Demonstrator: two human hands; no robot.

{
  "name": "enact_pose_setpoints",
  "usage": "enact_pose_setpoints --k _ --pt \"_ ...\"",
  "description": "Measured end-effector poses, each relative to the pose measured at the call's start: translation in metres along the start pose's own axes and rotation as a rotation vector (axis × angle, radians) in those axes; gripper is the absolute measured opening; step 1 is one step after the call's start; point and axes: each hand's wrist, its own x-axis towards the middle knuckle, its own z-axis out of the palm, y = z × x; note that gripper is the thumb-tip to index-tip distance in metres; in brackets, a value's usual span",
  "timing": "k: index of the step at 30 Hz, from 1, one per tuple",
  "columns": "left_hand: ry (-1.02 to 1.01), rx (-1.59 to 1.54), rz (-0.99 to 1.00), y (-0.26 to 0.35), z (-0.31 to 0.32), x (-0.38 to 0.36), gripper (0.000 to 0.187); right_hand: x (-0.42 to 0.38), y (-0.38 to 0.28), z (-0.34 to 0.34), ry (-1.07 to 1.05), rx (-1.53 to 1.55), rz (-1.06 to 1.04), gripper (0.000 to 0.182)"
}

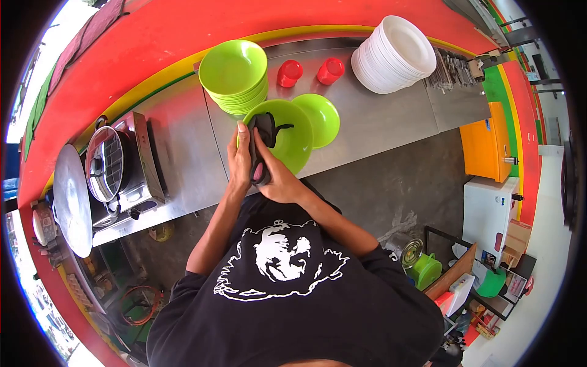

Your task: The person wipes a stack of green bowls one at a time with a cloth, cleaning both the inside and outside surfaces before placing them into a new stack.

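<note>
Both my hands are closed around a folded black cloth item [263, 126] with a thin dark strap and a pinkish patch near its lower end. My left hand [240, 158] presses on it from the left, thumb up along its edge. From the right, my right hand [279, 179] wraps its lower part, fingers lying along it. The cloth overlaps a large green bowl [293, 137] at the counter's front edge. Just right of that bowl lies a shallower green bowl [324, 119]. Behind them rises a stack of green bowls [234, 70].
Two red cups [290, 73] stand at the back of the steel counter [379, 122]. Right of them is a stack of white plates [391, 58], then a bunch of cutlery [452, 70]. At left sits a stove with a lidded pan [105, 160]. An orange cabinet [486, 144] stands at right.
</note>
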Motion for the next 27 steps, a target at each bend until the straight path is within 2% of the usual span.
enact_pose_setpoints --k 2,3,6,7,10,11,15,17,18,20,21,24,25,27 --pt "-0.025 0.043 -0.007 -0.002 -0.017 0.005 0.061 -0.001 -0.002 0.013 -0.071 -0.086 0.092 0.102" --pt "-0.052 0.040 -0.032 -0.001 -0.027 0.005 0.061 -0.001 -0.020 0.014 -0.159 -0.106 0.243 0.102" --pt "-0.098 0.122 -0.073 0.025 -0.036 -0.005 0.062 -0.024 0.000 0.029 -0.196 -0.603 0.035 0.101" --pt "-0.134 0.151 -0.072 0.026 -0.045 -0.003 0.063 -0.032 0.003 0.028 -0.125 -0.752 -0.092 0.095" --pt "-0.185 0.203 -0.074 0.024 -0.054 0.004 0.064 -0.041 0.010 0.020 -0.087 -0.830 -0.151 0.084" --pt "-0.205 0.219 -0.094 0.021 -0.060 0.009 0.064 -0.041 0.013 0.019 -0.014 -0.831 -0.189 0.069" --pt "-0.161 0.109 -0.147 0.010 -0.061 0.015 0.061 -0.036 0.007 0.019 0.069 -0.834 -0.187 0.059" --pt "-0.268 -0.105 -0.127 0.017 -0.057 0.008 0.057 -0.032 0.007 0.021 0.135 -0.818 -0.228 0.055" --pt "-0.320 -0.211 -0.128 0.018 -0.053 -0.001 0.056 -0.030 0.002 0.025 0.166 -0.725 -0.152 0.055" --pt "-0.237 -0.104 0.011 0.000 -0.037 -0.018 0.055 -0.022 -0.009 0.035 0.221 -0.535 -0.002 0.055" --pt "-0.194 -0.051 0.086 -0.004 -0.032 -0.022 0.055 -0.020 -0.007 0.042 0.264 -0.418 -0.010 0.059" --pt "-0.205 -0.191 -0.016 0.000 -0.035 -0.020 0.055 -0.015 -0.006 0.050 0.260 -0.295 -0.039 0.064" --pt "-0.218 -0.195 -0.079 0.005 -0.039 -0.018 0.051 -0.018 -0.006 0.047 0.173 -0.328 -0.020 0.072" --pt "-0.324 -0.174 -0.155 0.009 -0.060 -0.007 0.049 -0.028 0.005 0.038 0.061 -0.556 -0.129 0.076"
